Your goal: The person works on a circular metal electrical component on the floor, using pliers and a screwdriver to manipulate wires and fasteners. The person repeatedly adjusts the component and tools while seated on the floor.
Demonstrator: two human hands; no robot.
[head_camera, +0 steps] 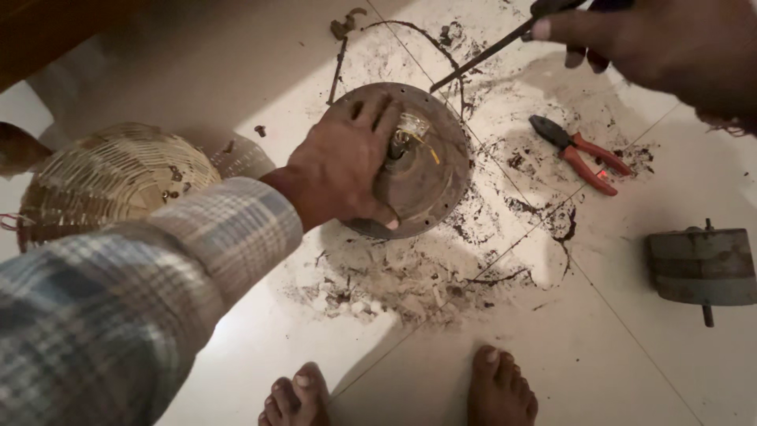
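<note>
My left hand [343, 170], in a plaid sleeve, grips a round, rusty metal disc housing [438, 170] tilted on edge over the tiled floor. Yellow wires and a clear wrap [412, 130] show at its hub. At the top right, my right hand [670, 43] holds a long thin dark tool [481, 57]. The tool's tip reaches the disc's upper right rim.
Red-handled pliers [583, 154] lie right of the disc. A grey cylindrical metal part with a shaft [702, 264] sits at the right edge. An upturned wicker basket [110, 177] is at left. Dark dirt and debris [394, 284] cover the tiles. Bare feet [498, 386] stand below.
</note>
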